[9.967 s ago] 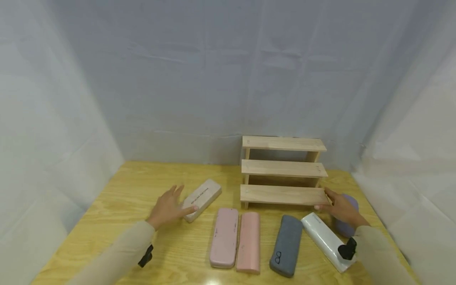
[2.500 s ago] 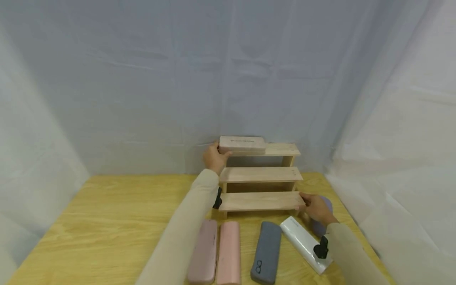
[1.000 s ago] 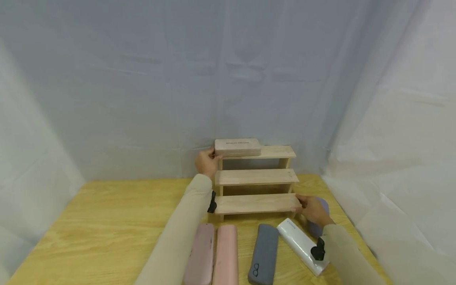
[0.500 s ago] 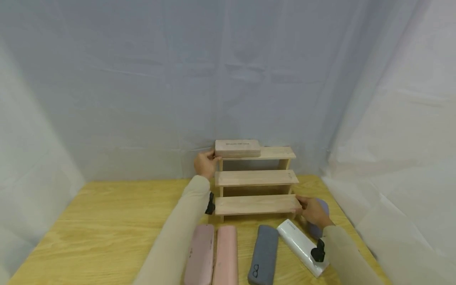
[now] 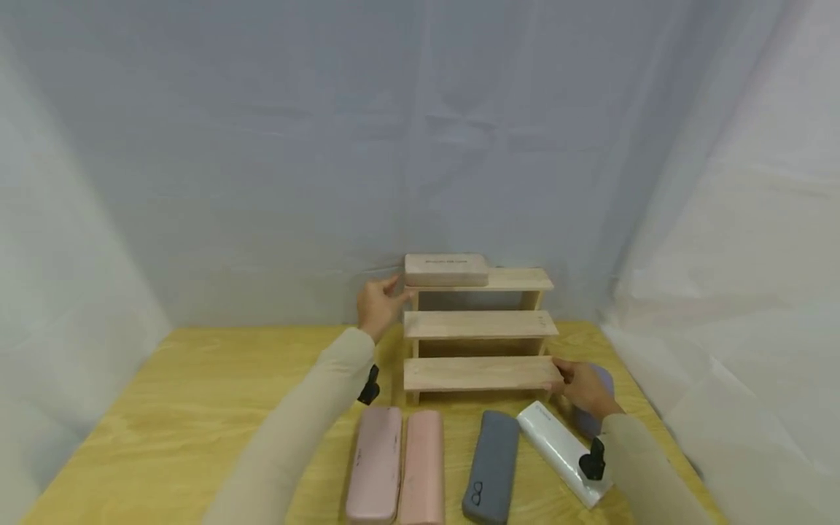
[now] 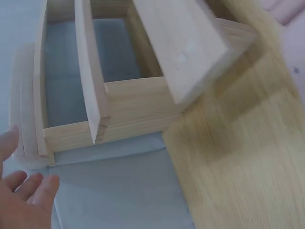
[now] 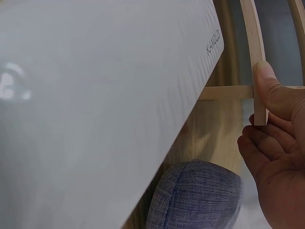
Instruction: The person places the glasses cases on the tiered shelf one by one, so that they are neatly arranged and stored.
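Beige case (image 5: 446, 271) lies on the left of the far shelf (image 5: 518, 278); left hand (image 5: 378, 308) just beside it, thumb spread from fingers; right hand (image 5: 581, 387) pinches the near shelf (image 5: 479, 374) at its right end.

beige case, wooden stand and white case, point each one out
Beige case (image 5: 446, 268): head view, on its lettered top.
Wooden stand (image 5: 479, 324): head view, on its bare middle shelf.
White case (image 7: 97, 102): right wrist view, on its glossy face.

"KANOLD" on the white case (image 7: 97, 105)
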{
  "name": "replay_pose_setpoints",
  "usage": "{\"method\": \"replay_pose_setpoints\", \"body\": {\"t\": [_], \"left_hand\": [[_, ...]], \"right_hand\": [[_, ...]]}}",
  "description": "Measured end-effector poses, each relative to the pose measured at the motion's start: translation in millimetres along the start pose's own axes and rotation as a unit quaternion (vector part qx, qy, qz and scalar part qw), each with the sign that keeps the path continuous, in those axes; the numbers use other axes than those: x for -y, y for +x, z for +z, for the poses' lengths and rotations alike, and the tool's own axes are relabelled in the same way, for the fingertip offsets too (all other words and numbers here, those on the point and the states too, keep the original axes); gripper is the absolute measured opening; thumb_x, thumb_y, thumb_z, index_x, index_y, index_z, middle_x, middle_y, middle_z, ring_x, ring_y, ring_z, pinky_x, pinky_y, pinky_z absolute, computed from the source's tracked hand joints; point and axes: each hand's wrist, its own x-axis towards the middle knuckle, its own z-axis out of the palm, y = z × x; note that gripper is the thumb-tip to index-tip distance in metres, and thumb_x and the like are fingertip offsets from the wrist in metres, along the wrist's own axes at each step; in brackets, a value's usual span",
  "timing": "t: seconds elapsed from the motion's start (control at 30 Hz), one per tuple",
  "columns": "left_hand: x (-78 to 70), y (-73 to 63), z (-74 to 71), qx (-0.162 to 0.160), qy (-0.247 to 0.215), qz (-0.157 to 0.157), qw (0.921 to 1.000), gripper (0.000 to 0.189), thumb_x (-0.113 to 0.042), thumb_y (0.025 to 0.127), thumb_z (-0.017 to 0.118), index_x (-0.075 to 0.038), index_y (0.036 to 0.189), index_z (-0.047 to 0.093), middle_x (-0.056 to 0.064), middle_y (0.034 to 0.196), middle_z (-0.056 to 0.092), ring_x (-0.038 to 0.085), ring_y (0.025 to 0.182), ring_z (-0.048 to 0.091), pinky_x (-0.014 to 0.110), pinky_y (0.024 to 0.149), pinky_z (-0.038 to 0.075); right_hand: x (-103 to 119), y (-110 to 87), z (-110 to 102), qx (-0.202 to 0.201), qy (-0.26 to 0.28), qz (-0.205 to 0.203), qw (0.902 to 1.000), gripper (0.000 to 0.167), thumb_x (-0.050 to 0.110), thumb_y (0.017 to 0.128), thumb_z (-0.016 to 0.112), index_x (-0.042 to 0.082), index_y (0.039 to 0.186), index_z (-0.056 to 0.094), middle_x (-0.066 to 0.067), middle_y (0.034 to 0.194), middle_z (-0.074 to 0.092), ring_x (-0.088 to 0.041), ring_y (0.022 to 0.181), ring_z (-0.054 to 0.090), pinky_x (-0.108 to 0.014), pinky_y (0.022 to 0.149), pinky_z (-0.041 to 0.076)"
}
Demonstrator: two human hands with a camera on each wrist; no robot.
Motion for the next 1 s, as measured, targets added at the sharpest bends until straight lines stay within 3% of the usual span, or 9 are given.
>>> {"method": "replay_pose_setpoints", "body": {"t": [0.2, 0.47, 0.63, 0.73, 1.0], "left_hand": [[3.8, -15.1, -12.1, 0.052, 0.001, 0.0, 0.9987, 0.057, -0.022, 0.081, 0.079, 0.005, 0.127, 0.058, 0.02, 0.13, 0.057, 0.034, 0.12, 0.055, 0.044, 0.099, 0.047], [17.1, -40.6, -25.0, 0.108, -0.039, -0.014, 0.9932, 0.062, -0.021, 0.082, 0.078, 0.005, 0.132, 0.053, 0.021, 0.135, 0.053, 0.036, 0.124, 0.051, 0.043, 0.101, 0.046], [26.2, -55.4, -35.9, 0.124, -0.038, -0.017, 0.9914, 0.065, -0.021, 0.082, 0.077, 0.005, 0.135, 0.049, 0.021, 0.137, 0.05, 0.037, 0.126, 0.05, 0.044, 0.101, 0.045], [31.6, -65.5, -41.3, 0.135, -0.03, -0.035, 0.9898, 0.067, -0.024, 0.083, 0.077, 0.004, 0.137, 0.048, 0.021, 0.139, 0.048, 0.038, 0.127, 0.048, 0.044, 0.1, 0.045], [46.4, -101.2, -44.4, 0.155, -0.002, -0.06, 0.986, 0.065, -0.021, 0.083, 0.077, 0.005, 0.136, 0.05, 0.023, 0.137, 0.05, 0.04, 0.123, 0.051, 0.045, 0.096, 0.049]], "right_hand": [[3.9, -0.5, -3.7, 0.005, -0.011, 0.0, 0.9999, 0.063, 0.013, 0.086, 0.072, -0.017, 0.133, 0.044, -0.035, 0.126, 0.052, -0.043, 0.113, 0.056, -0.043, 0.085, 0.054], [1.5, 0.8, -7.1, 0.018, -0.02, 0.023, 0.9994, 0.064, 0.017, 0.086, 0.073, -0.014, 0.134, 0.044, -0.033, 0.129, 0.05, -0.044, 0.118, 0.052, -0.048, 0.09, 0.051], [3.3, 2.3, -10.0, 0.022, -0.02, 0.022, 0.9993, 0.066, 0.017, 0.085, 0.074, -0.015, 0.134, 0.043, -0.035, 0.128, 0.051, -0.045, 0.116, 0.053, -0.049, 0.089, 0.052], [5.7, 2.2, -11.1, 0.024, -0.023, 0.026, 0.9991, 0.066, 0.017, 0.085, 0.074, -0.016, 0.134, 0.043, -0.035, 0.127, 0.051, -0.046, 0.116, 0.053, -0.049, 0.088, 0.052], [9.3, 0.6, -13.1, 0.024, -0.021, 0.02, 0.9993, 0.063, 0.012, 0.084, 0.074, -0.018, 0.131, 0.043, -0.036, 0.125, 0.051, -0.046, 0.115, 0.053, -0.049, 0.089, 0.051]]}}
